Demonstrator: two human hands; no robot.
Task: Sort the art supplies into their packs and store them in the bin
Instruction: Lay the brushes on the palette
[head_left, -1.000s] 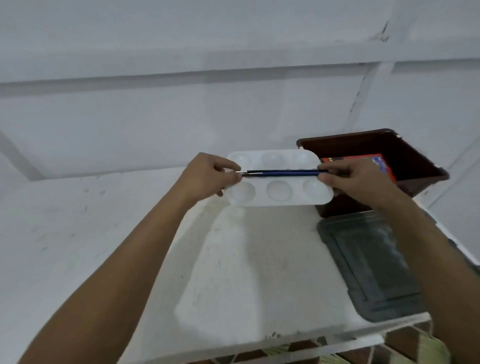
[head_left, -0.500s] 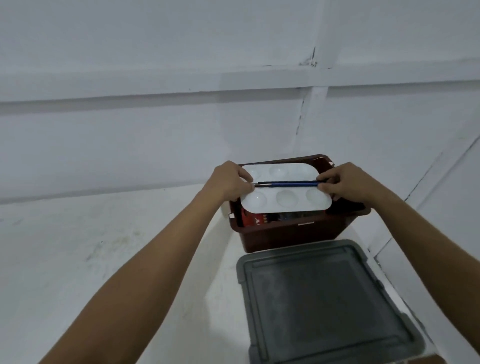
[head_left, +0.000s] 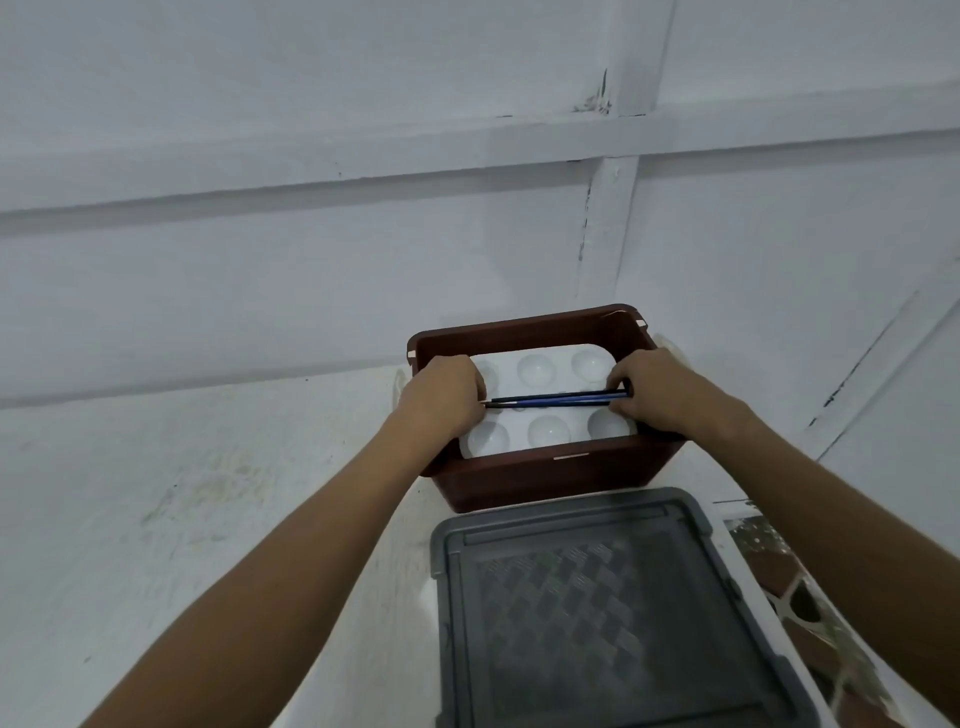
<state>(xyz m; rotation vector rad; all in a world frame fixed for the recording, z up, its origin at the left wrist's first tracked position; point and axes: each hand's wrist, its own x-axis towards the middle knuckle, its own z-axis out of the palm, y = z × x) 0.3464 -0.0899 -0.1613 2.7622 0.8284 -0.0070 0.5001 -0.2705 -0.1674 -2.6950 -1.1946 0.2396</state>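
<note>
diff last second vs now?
The white palette, with the paintbrushes on top, went from above the table into the brown bin, below its rim. Unchanged: left hand and right hand grip its ends; the grey lid lies alongside.

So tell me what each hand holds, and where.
Left hand grips the white palette at its left end, right hand its right end, brushes pinned across it.

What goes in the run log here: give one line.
hands: left, right hold palette and brushes | palette inside brown bin | grey lid off
</note>
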